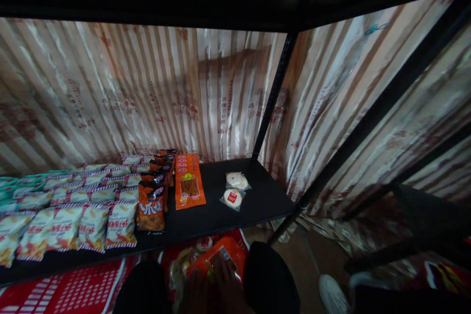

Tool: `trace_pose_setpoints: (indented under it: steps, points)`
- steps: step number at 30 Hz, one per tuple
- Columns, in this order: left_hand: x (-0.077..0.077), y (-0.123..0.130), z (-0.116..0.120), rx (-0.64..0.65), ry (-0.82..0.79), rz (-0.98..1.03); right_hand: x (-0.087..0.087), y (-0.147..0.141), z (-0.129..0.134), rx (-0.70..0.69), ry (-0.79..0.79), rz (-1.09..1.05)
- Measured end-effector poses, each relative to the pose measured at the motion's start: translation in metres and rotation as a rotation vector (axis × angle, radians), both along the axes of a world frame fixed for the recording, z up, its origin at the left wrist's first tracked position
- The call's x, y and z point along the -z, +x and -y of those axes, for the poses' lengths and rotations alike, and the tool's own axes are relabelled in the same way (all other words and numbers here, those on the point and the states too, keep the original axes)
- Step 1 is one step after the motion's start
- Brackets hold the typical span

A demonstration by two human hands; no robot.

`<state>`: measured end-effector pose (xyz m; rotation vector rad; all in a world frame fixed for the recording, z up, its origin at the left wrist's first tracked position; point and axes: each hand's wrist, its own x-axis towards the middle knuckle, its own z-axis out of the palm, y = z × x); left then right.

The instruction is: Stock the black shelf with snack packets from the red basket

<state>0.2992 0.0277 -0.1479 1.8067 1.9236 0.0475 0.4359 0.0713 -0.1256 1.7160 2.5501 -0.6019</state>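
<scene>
Low between my knees, both hands reach into a red basket that holds packaged snacks. My right hand lies over the face of an orange snack packet, its fingers bent onto the plastic and the thumb hidden. Beside it, at the packet's lower left edge, is my left hand, dim, with fingers stretched forward. Pale round items in clear wrap lie left of the packet. A matching orange packet lies flat on the black shelf above.
Rows of white snack bags fill the shelf's left side, beside brown-orange bags. Two clear-wrapped round items lie at its right. Black posts frame the shelf before striped curtains. A red crate and a white shoe are below.
</scene>
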Motion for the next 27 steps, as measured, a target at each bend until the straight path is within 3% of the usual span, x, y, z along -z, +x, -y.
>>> trace_pose_setpoints:
  steps: [2,5,9,15,22,27]
  points:
    - [0.004,-0.004,0.006,0.008,-0.025,-0.001,-0.001,0.0,0.003,0.011,-0.088,0.057]
    - [-0.002,-0.005,0.014,0.069,0.032,0.01,-0.008,0.0,0.007,-0.004,-0.126,0.066]
    - [-0.011,-0.001,0.021,-0.024,0.105,-0.02,-0.022,-0.002,0.012,-0.015,-0.116,0.061]
    - [-0.005,-0.006,0.028,-0.225,0.178,-0.093,-0.034,-0.007,0.017,-0.012,-0.134,0.126]
    - [-0.006,-0.012,0.029,-0.186,0.214,-0.067,-0.037,-0.003,0.018,-0.012,-0.139,0.013]
    - [-0.02,-0.008,0.026,-0.23,0.257,-0.017,-0.039,-0.003,0.017,-0.009,-0.152,-0.02]
